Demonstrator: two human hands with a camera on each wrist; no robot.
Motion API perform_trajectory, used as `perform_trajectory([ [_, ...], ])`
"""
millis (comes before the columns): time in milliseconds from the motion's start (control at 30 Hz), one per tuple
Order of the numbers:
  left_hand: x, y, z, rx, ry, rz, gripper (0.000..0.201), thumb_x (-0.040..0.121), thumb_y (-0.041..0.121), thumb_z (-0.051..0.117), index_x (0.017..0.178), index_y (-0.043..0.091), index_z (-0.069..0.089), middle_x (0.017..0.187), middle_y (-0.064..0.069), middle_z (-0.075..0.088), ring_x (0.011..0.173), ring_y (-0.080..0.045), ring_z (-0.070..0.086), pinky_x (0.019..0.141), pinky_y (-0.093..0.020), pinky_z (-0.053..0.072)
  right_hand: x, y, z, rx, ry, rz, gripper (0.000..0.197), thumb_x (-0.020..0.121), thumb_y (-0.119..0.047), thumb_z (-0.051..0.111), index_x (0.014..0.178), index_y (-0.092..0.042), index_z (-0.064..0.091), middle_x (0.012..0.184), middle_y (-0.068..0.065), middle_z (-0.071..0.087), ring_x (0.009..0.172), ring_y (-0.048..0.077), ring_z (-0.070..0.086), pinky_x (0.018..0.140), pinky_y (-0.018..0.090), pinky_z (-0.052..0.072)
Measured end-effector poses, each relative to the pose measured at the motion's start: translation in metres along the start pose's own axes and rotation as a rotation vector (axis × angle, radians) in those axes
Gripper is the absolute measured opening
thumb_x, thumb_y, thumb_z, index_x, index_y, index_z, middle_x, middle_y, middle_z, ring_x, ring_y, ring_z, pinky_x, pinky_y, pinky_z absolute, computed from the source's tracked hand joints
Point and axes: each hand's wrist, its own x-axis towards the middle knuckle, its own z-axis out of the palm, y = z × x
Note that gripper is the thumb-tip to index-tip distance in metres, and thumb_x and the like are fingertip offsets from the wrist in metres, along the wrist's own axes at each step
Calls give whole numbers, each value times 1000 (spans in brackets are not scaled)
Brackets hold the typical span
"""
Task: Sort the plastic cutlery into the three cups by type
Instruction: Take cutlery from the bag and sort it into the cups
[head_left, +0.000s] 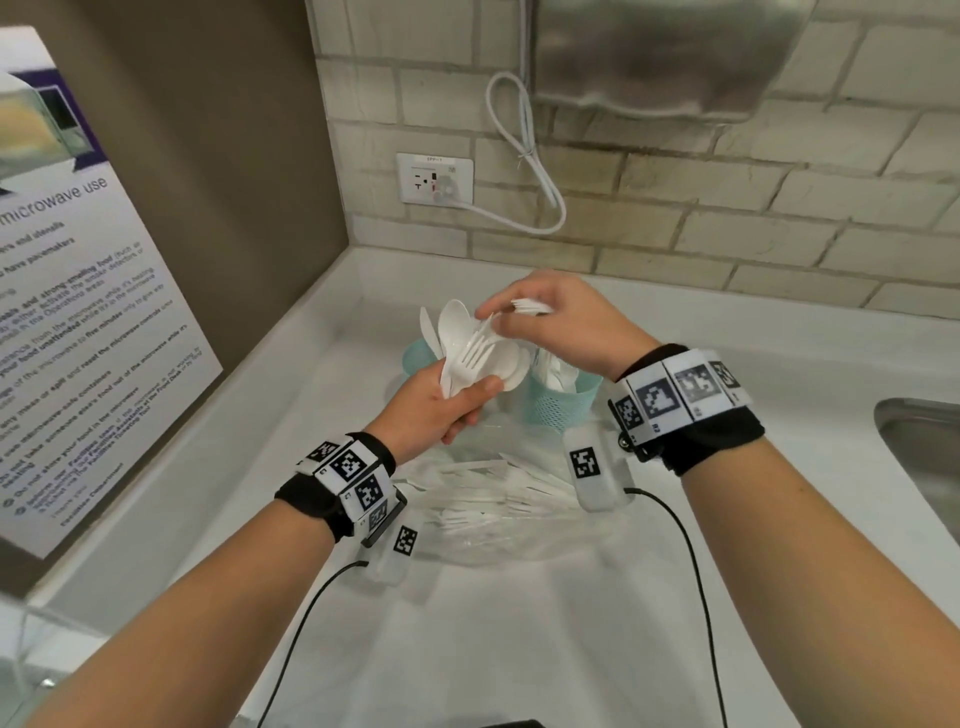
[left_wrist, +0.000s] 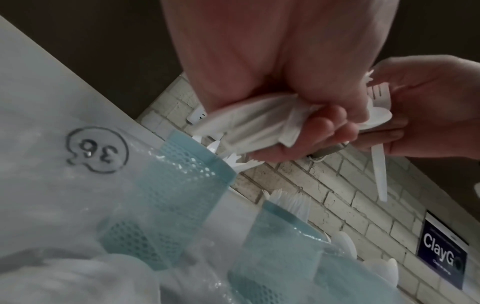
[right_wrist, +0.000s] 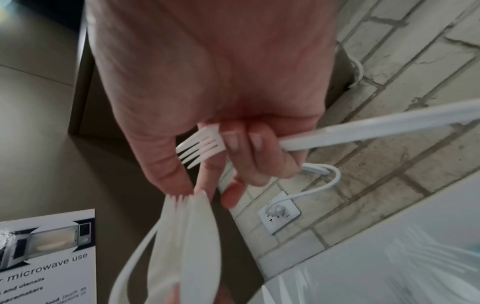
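My left hand (head_left: 467, 400) grips a fanned bundle of white plastic spoons (head_left: 457, 325) with one fork (head_left: 475, 356) lying on top, held above the cups. My right hand (head_left: 493, 317) pinches that fork's tines between thumb and forefinger, and its curled fingers hold another fork (right_wrist: 202, 146) whose handle (right_wrist: 363, 129) sticks out sideways. Two teal mesh cups (head_left: 418, 358) (head_left: 558, 402) show beneath the hands, both with cutlery in them. In the left wrist view a third teal cup (left_wrist: 363, 277) shows through a clear bag. That bag of loose cutlery (head_left: 493, 499) lies in front of the cups.
The white counter (head_left: 519, 623) meets a brick wall behind and a brown side panel with a microwave notice (head_left: 78, 312) on the left. A steel sink (head_left: 919, 467) cuts in at the right edge. A wall socket (head_left: 435, 179) with a looped white cable sits above.
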Motion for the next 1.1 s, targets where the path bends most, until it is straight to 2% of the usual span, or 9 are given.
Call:
perform_trajectory([
  [133,-3,1,-5,-28,15,-20,18,92,30,59,77,21,58,57,2,55,41,-10,41,41,-20,37,6,-2,8,34,-90,2,13,89,-23,64,97,-17,72,104,-5,67,98,6,61,93,22,43],
  [267,-5,1,-13,-42,49,-38,20,93,32,58,77,19,56,60,1,54,44,-10,41,44,-21,38,15,-14,5,188,109,-64,13,95,-17,53,99,-9,62,89,-9,62,60,-14,56,62,6,41],
  [367,-5,-1,-20,-19,95,-55,22,93,34,57,76,20,54,59,3,51,44,-9,39,44,-19,35,23,-31,-6,351,286,-120,9,97,-11,49,92,-15,56,84,-5,58,46,-11,52,46,6,40],
  [533,-5,-9,-38,-54,246,-58,14,94,37,54,87,26,49,63,0,45,46,-9,38,44,-23,34,31,-48,-20,325,681,-294,12,94,-12,49,89,-22,55,86,-12,58,74,-7,55,71,11,45],
  [700,-6,-10,-46,-51,276,-36,9,95,38,52,90,31,48,62,-4,45,43,-10,40,44,-26,38,47,-4,35,9,466,-8,17,93,-13,49,96,-26,60,97,-9,67,89,15,63,83,43,53],
  [833,-6,-8,-45,-46,272,-6,6,96,34,51,98,30,47,61,-6,47,43,-13,44,43,-24,42,43,32,75,-113,232,120,22,93,-23,52,108,-31,66,111,-5,69,104,17,64,91,37,50],
  [900,-5,-9,-45,-42,271,6,9,97,31,51,103,25,47,62,-5,48,43,-12,45,43,-24,43,41,30,77,-94,252,113,28,93,-30,53,119,-30,63,119,-3,66,110,14,60,98,34,46],
  [1000,-1,-11,-44,16,295,33,20,96,29,52,111,17,47,66,-2,51,46,-10,45,43,-25,41,36,11,72,45,398,44,15,91,-31,56,99,-26,67,110,-2,65,101,10,59,94,32,47],
  [1100,3,-9,-39,28,335,30,27,96,25,53,121,20,45,68,5,52,47,-4,44,44,-20,37,27,-7,71,118,387,27,19,83,-44,62,80,-26,66,94,-6,68,90,9,61,84,32,50],
])
